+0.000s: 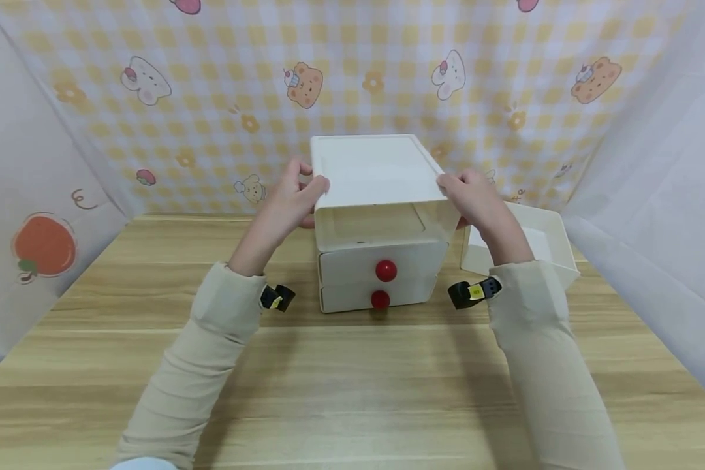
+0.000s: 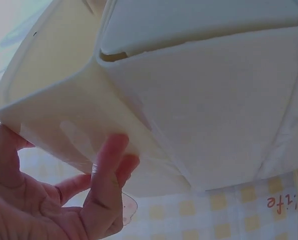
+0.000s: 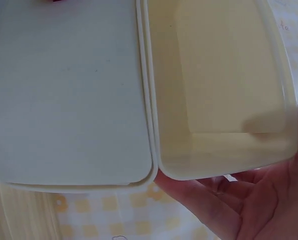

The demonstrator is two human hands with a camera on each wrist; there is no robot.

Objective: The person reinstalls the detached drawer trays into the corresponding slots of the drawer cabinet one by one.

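In the head view, from the left, your left hand (image 1: 292, 198) pinches the empty box (image 1: 376, 170) at its top left edge, thumb on top and fingers against the side wall. The box sits over two drawers (image 1: 352, 271) with red knobs (image 1: 386, 270), in the middle of the table (image 1: 352, 391). Its hollow front faces you; the longer run of that mouth lies left to right, its top tipped little if at all. Foreshortening leaves you unable to tell whether it is deeper than wide. Your right hand (image 1: 476, 199) pinches the opposite top edge, thumb above, fingers down the side. Farthest right, a loose tray (image 1: 558, 243) rests on the table, partly behind your right arm.

The step in hand looks like lining the box up on the lower unit; its bottom edge meets the drawers' casing closely, though you cannot tell whether it is fully seated. Your next move probably calls for even pressure from both sides, corners matched, before you let go and reach for the tray.
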